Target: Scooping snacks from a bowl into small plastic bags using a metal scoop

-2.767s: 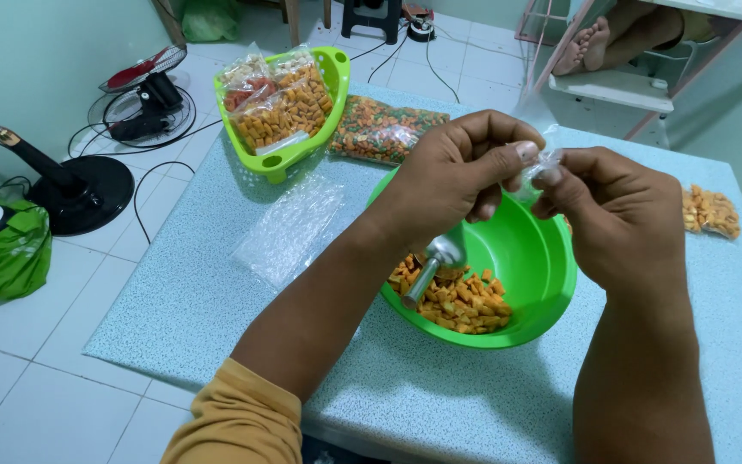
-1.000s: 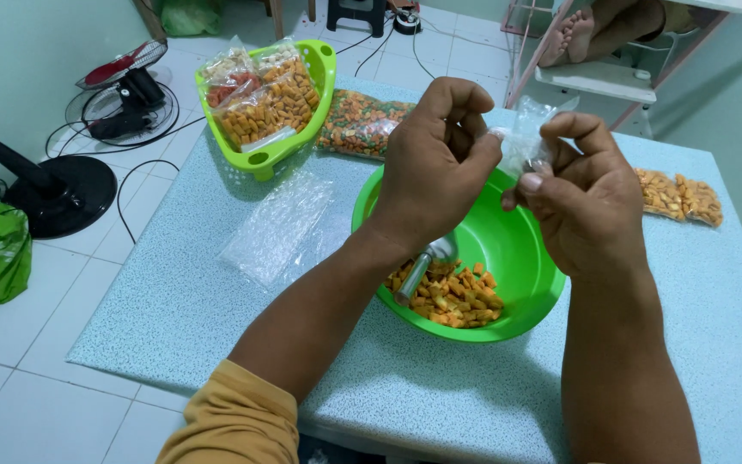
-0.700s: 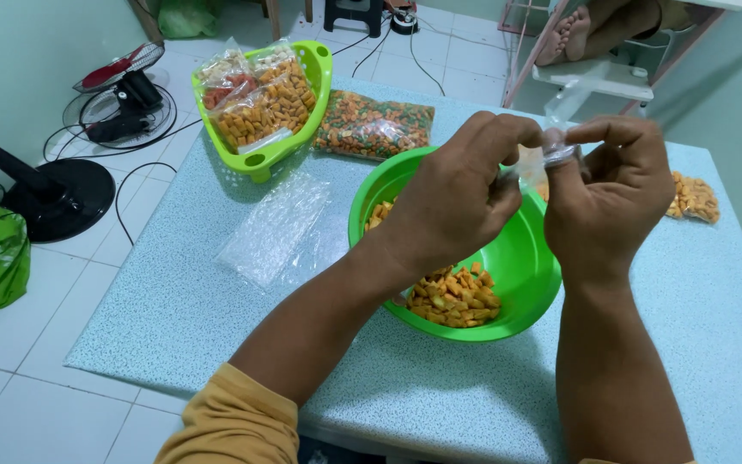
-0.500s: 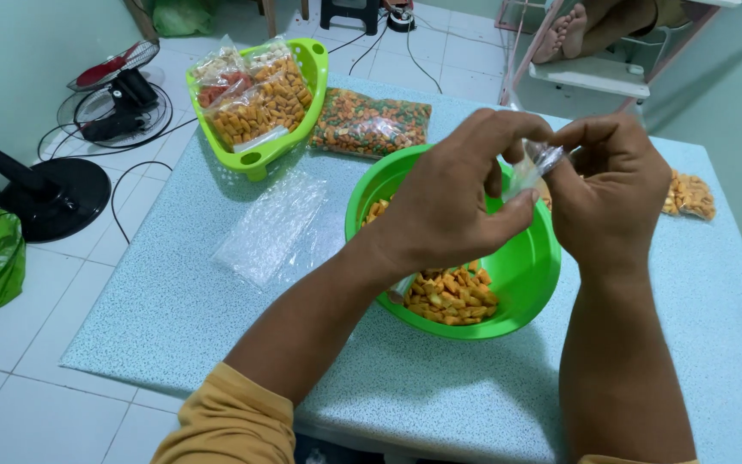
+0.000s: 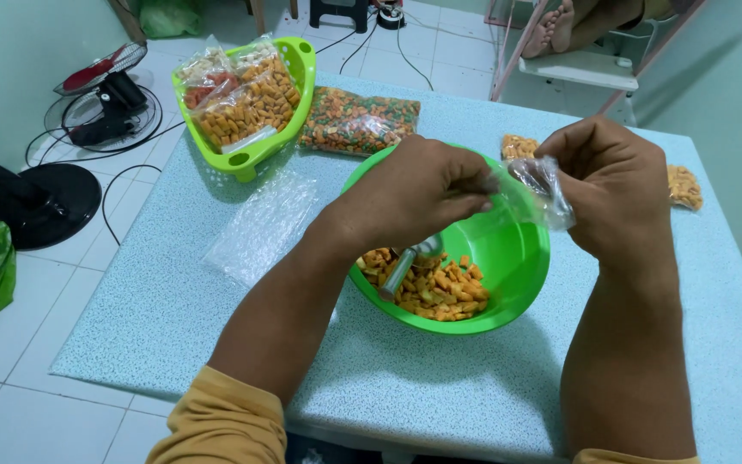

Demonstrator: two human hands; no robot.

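Observation:
Both hands hold one small clear plastic bag (image 5: 532, 191) above a green bowl (image 5: 508, 258). My left hand (image 5: 414, 193) pinches the bag's left edge. My right hand (image 5: 616, 185) grips its right side. Orange snack pieces (image 5: 435, 288) lie in the bottom of the bowl, with a metal spoon (image 5: 401, 266) resting among them. The bowl stands on a pale blue speckled table (image 5: 173, 301).
A green basket (image 5: 289, 129) of filled snack bags stands at the back left, beside a bag of mixed orange-green snacks (image 5: 358, 120). Empty clear bags (image 5: 264, 225) lie left of the bowl. More orange snack bags (image 5: 684, 185) sit far right. A fan (image 5: 100, 94) and a person's feet (image 5: 556, 26) are beyond.
Both hands came down from higher up to just over the bowl, still working the small clear bag between them. The view shifted slightly; the bowl and spoon stay put.

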